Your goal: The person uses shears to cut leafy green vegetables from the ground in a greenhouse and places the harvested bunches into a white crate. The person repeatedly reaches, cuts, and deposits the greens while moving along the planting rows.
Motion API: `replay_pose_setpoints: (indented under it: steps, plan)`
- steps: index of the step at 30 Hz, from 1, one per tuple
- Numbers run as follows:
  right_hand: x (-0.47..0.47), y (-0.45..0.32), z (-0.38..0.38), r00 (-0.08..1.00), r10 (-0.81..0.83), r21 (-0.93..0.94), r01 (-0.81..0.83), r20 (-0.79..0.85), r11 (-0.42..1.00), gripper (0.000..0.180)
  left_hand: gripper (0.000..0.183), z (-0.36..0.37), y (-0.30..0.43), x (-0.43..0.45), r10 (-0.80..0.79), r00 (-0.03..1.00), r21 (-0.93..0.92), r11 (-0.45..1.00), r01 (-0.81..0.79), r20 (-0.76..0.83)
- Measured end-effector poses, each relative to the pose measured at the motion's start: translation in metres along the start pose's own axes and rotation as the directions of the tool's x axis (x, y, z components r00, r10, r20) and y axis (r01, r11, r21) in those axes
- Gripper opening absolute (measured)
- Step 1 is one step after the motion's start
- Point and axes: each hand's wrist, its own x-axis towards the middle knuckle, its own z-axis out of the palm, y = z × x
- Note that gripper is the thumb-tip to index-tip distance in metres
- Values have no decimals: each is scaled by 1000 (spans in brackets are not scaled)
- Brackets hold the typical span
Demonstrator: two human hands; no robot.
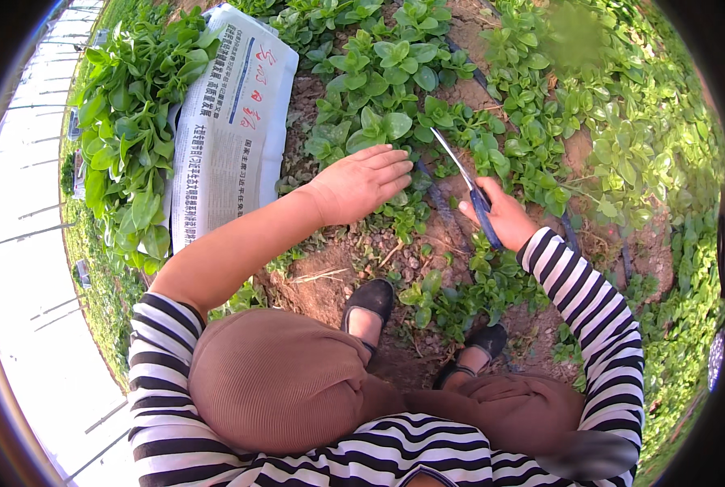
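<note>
Long-bladed scissors (481, 216) with dark blue handles are in my right hand (504, 214), their silver blades pointing up and to the left among the plants. My left hand (365, 185) reaches over low leafy green plants (378, 125), palm down, fingers extended and pointing right; whether the fingertips touch leaves is not clear. It appears to hold nothing. To the left, cut leafy greens (134, 140) are piled along a container, most of which is covered with printed newspaper (234, 115). My left forearm passes in front of the newspaper's lower edge.
Dark drip lines (445, 210) run across the reddish soil between the plant rows. My feet in black shoes (370, 303) stand on the soil. Dense green plants (630, 128) grow on the right. A white sheet wall (27, 243) curves along the far left.
</note>
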Motion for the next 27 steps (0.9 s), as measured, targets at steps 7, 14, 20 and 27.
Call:
replay_pose_setpoints:
  steps: [7,14,20,27]
  plan:
    - [0,3,-8,995,-71,-87,64,-76,994,48,46,50,-44,9,-395,912,432,846,312,115]
    - [54,-23,4,911,-387,-546,254,-141,798,41,29,71,-51,0,-414,901,334,838,432,-128]
    - [76,-37,13,851,-515,-717,296,-101,631,36,13,70,-56,2,-417,897,281,852,442,-149]
    - [68,-28,15,959,-283,-537,236,-6,810,32,15,68,-55,-11,-451,865,219,841,494,-220]
